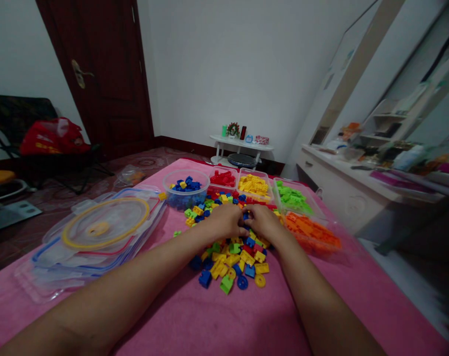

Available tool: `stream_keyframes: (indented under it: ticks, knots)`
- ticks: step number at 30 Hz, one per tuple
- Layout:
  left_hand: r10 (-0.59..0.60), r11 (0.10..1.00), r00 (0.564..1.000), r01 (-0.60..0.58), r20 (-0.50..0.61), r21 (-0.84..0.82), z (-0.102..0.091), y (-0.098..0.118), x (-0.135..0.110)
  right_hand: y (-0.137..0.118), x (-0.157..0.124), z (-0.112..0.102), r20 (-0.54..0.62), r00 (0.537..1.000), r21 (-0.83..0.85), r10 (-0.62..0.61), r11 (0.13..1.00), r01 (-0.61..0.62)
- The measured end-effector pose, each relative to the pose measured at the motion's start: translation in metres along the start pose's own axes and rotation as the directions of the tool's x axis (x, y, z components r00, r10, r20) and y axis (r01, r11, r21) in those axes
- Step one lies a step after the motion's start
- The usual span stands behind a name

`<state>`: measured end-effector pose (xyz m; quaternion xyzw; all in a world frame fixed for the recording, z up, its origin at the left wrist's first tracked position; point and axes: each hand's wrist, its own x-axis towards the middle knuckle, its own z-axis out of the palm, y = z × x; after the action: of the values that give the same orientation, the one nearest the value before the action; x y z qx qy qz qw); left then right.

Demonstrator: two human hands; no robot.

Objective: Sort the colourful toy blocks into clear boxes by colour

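Note:
Both of my hands reach into a loose pile of toy building blocks (224, 262) in yellow, blue, green and red. My left hand (227, 221) has its fingers curled, their tips close to my right hand; what they grip is hidden. My right hand (262, 223) bends its fingers around a small dark blue block (246, 216) between the two hands. Behind the pile, a round clear tub (185, 200) holds blue blocks with a little yellow. Clear boxes beside it hold red blocks (223, 178), yellow blocks (253, 185), green blocks (293, 198) and orange blocks (313, 232).
Clear lids (106, 225) with coloured rims lie stacked at the left of the pink-covered table (209, 321). A low white stand (243, 143) is by the back wall. A cluttered white counter (346, 170) runs along the right; a chair with a red bag (54, 137) stands left.

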<state>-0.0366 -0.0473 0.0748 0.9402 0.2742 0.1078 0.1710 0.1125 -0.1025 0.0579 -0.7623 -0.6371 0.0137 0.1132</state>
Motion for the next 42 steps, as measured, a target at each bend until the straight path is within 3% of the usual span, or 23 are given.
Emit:
stream_keyframes:
  ticks: [6,11,15,20,28,33,42]
  knots:
    - [-0.08,0.994,0.997,0.08,-0.002,0.071,0.007,0.007,0.0,-0.002,0.0,0.001,-0.002,1.0,-0.008,-0.001,1.0,0.0]
    - [-0.108,0.989,0.994,0.106,0.02,0.099,-0.007,0.002,-0.002,0.0,0.0,-0.003,-0.034,0.999,0.008,0.013,1.0,-0.012]
    - [-0.076,0.995,0.997,0.075,0.019,0.062,-0.015,-0.005,-0.003,0.003,0.001,-0.011,-0.079,0.995,0.002,0.059,0.998,-0.059]
    - [-0.001,0.996,1.0,0.0,0.007,0.091,-0.001,-0.003,-0.001,0.002,0.002,-0.012,-0.153,0.988,0.028,0.0,1.0,0.004]
    - [-0.03,0.997,0.998,0.026,0.05,0.077,0.002,0.005,-0.003,0.0,0.003,0.001,-0.057,0.982,0.082,-0.181,0.979,0.185]
    - [-0.037,0.993,0.997,0.03,0.068,0.113,0.002,0.005,-0.003,-0.001,0.003,0.003,-0.011,0.986,0.044,-0.165,0.985,0.166]
    - [-0.039,0.998,0.996,0.034,0.083,0.058,-0.002,0.006,-0.005,-0.004,0.002,0.003,-0.053,0.994,0.065,-0.096,0.993,0.099]
